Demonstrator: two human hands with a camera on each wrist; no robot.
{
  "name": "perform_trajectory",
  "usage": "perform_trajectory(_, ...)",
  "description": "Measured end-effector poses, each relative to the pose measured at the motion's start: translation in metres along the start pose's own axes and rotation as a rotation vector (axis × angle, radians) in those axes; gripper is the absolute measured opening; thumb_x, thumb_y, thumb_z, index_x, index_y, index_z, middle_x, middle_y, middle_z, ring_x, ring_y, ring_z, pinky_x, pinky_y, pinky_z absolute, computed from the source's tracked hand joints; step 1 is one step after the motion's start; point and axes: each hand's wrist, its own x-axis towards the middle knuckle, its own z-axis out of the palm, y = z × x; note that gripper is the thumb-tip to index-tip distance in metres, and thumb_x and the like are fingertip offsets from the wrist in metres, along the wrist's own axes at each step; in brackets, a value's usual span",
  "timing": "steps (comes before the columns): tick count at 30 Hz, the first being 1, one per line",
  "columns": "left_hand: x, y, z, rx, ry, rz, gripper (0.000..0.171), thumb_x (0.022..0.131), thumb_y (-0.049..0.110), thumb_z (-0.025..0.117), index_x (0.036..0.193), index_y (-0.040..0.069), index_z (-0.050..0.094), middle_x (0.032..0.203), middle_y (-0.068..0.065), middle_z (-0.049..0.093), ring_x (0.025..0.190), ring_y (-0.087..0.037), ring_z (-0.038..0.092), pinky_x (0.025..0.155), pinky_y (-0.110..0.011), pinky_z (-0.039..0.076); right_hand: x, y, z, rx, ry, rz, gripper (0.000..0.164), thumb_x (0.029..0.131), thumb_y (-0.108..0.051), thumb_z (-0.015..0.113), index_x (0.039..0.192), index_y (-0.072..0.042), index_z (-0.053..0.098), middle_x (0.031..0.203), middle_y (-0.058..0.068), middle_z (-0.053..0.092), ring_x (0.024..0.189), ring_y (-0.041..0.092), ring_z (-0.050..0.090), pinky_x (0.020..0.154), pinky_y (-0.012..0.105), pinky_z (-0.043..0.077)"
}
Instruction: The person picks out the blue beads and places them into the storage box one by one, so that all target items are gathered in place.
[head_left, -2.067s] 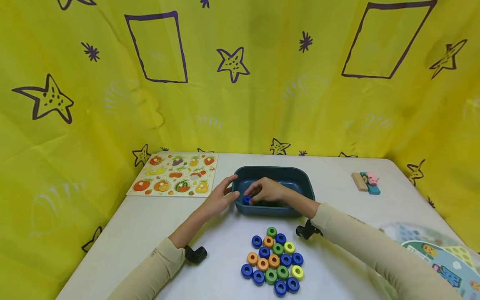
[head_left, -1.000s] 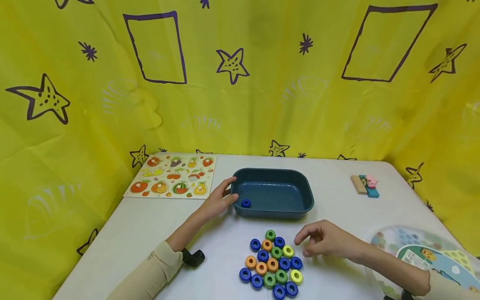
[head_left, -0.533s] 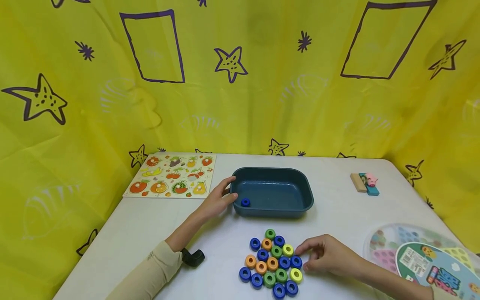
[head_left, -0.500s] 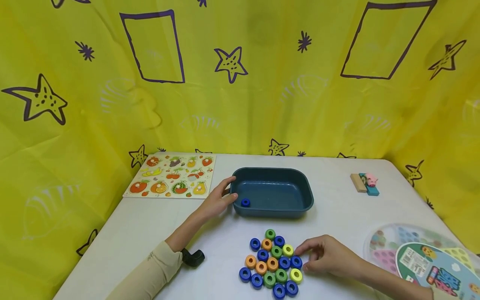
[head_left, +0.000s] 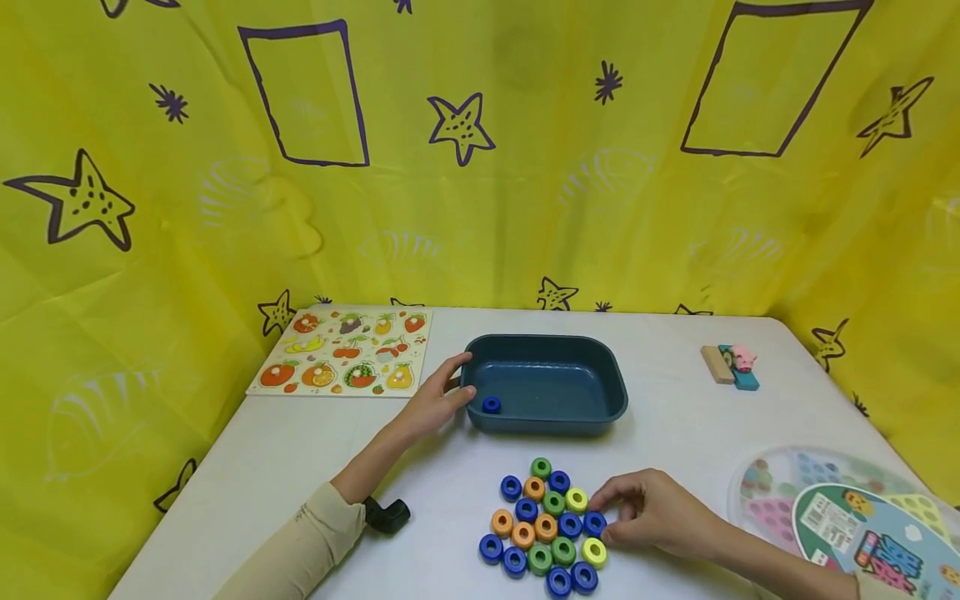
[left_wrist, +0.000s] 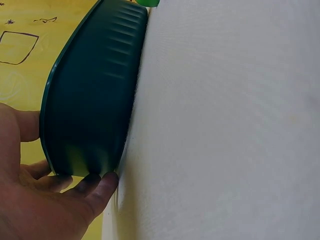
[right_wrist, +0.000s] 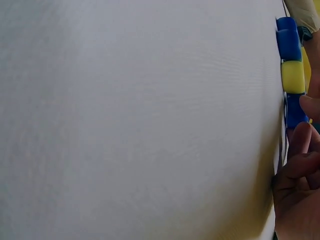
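Note:
In the head view, my left hand (head_left: 437,398) holds the left end of a dark teal tub (head_left: 555,425). Its thumb lies at the rim, and in the left wrist view the fingertips (left_wrist: 107,184) press the outer end wall (left_wrist: 90,115). One blue ring bead (head_left: 491,405) lies inside the tub, in the near left corner. My right hand (head_left: 660,512) is at the right side of a cluster of ring beads, pinching a blue bead (head_left: 595,524) between thumb and index finger. Around it lie blue, green, orange (head_left: 546,527) and yellow beads (head_left: 594,552).
A fruit puzzle board (head_left: 341,350) lies at the back left of the white table (head_left: 300,467). Small blocks and a pink pig figure (head_left: 742,358) sit at the back right. A clear round package with a printed card (head_left: 847,533) lies at the front right, under the right forearm.
My right hand has left the tub, where the blue bead now lies, and come down to the cluster's right side, its fingers closing about another blue bead. The left hand stays at the tub.

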Motion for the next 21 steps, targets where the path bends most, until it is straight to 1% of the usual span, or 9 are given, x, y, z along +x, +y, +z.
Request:
perform_trajectory(3,0.001,0.000,0.000,-0.002,-0.005,0.005,0.057,0.093,0.024,0.056,0.145,0.019,0.032,0.150,-0.001,0.026,0.129,-0.034,0.036,0.100,-0.050,0.032,0.000,-0.005,-0.007,-0.009,0.004,-0.010,0.023,0.075,-0.025,0.077,0.096,-0.020,0.071,0.089,-0.002,0.067,0.057,0.009,0.052,0.049,0.022,0.043)
perform_trajectory(6,0.000,0.000,0.000,-0.005,-0.001,0.004,0.057,0.093,0.023,0.056,0.145,0.019,0.032,0.150,-0.002,0.026,0.129,-0.034,0.035,0.100,-0.050,0.033,0.001,-0.016,-0.018,-0.036,0.001,-0.047,0.021,0.077,-0.025,0.076,0.097,-0.021,0.071,0.092,-0.002,0.068,0.057,0.011,0.054,0.050,0.023,0.044)
perform_trajectory(8,-0.001,0.000,-0.001,-0.007,0.004,0.004,0.057,0.094,0.021,0.056,0.145,0.018,0.032,0.150,-0.002,0.026,0.129,-0.034,0.035,0.100,-0.050,0.033,0.005,-0.025,-0.026,-0.066,0.008,-0.099,0.021,0.078,-0.026,0.075,0.098,-0.022,0.070,0.097,-0.004,0.067,0.060,0.013,0.056,0.053,0.025,0.046)
perform_trajectory(11,-0.002,0.001,-0.001,-0.010,-0.002,0.012,0.056,0.094,0.021,0.055,0.145,0.018,0.032,0.150,-0.003,0.026,0.129,-0.035,0.035,0.100,-0.051,0.032,0.015,-0.040,-0.040,-0.080,0.033,-0.175,0.021,0.080,-0.024,0.074,0.100,-0.021,0.070,0.095,-0.002,0.067,0.064,0.016,0.057,0.057,0.027,0.048)
perform_trajectory(14,-0.002,0.001,-0.001,-0.009,-0.011,0.016,0.056,0.095,0.022,0.055,0.145,0.018,0.031,0.150,-0.005,0.025,0.129,-0.037,0.034,0.100,-0.052,0.032,0.033,-0.051,-0.053,-0.066,0.078,-0.251,0.022,0.080,-0.021,0.074,0.101,-0.017,0.069,0.089,0.003,0.066,0.064,0.017,0.055,0.055,0.027,0.047)
perform_trajectory(16,-0.001,0.001,0.000,-0.008,-0.010,0.013,0.056,0.095,0.022,0.055,0.145,0.019,0.031,0.150,-0.004,0.025,0.129,-0.036,0.035,0.100,-0.052,0.032,0.050,-0.057,-0.060,-0.056,0.113,-0.287,0.022,0.079,-0.019,0.075,0.101,-0.016,0.069,0.085,0.004,0.066,0.062,0.017,0.053,0.053,0.025,0.045)
perform_trajectory(19,-0.001,0.000,0.000,-0.006,-0.004,0.014,0.055,0.094,0.022,0.055,0.145,0.019,0.031,0.150,-0.006,0.025,0.128,-0.037,0.035,0.099,-0.052,0.033,0.079,-0.064,-0.065,-0.052,0.142,-0.307,0.024,0.080,-0.016,0.074,0.103,-0.013,0.069,0.087,0.005,0.066,0.061,0.018,0.049,0.050,0.024,0.042)
perform_trajectory(21,-0.001,0.000,0.000,-0.006,-0.002,0.015,0.055,0.094,0.024,0.055,0.144,0.021,0.032,0.150,-0.004,0.025,0.128,-0.036,0.036,0.099,-0.051,0.034,0.100,-0.064,-0.065,-0.053,0.130,-0.306,0.025,0.080,-0.015,0.074,0.104,-0.011,0.069,0.086,0.007,0.066,0.061,0.019,0.048,0.050,0.023,0.040)
